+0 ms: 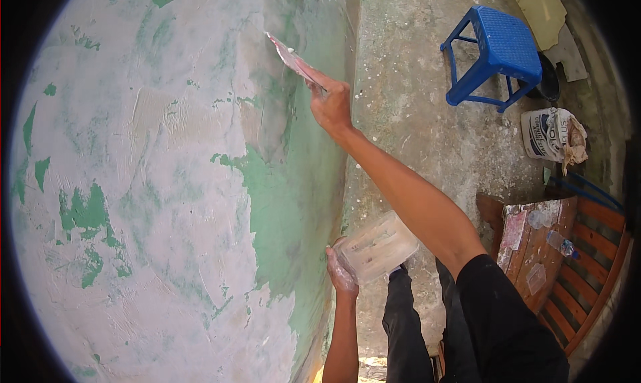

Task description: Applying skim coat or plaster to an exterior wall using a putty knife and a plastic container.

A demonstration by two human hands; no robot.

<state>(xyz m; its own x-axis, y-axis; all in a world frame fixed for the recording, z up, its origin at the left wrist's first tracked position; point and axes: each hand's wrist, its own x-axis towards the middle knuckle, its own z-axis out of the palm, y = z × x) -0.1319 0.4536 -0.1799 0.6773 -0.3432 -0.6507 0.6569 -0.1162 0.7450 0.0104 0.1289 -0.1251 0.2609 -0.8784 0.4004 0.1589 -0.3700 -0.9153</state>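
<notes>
My right hand (331, 106) is closed on a flat putty knife (288, 54), seen nearly edge-on, reddish with white putty on it. The blade's tip is at the wall (193, 126); whether it touches cannot be made out. White putty smears cover much of this wall, with green paint showing in patches and along its lower part. Below, my left hand (342, 271) grips a clear plastic tub (379, 245) by its side. Pale putty coats the tub's inside, and whitish residue is on the left hand.
A blue plastic stool (504, 46) stands on the stained concrete floor (417, 102) at far right. Near it are an open white bag (549, 134) and a black bucket (549, 79). A worn wooden table (527, 263) beside a slatted bench (587, 249) holds a plastic bottle (562, 244).
</notes>
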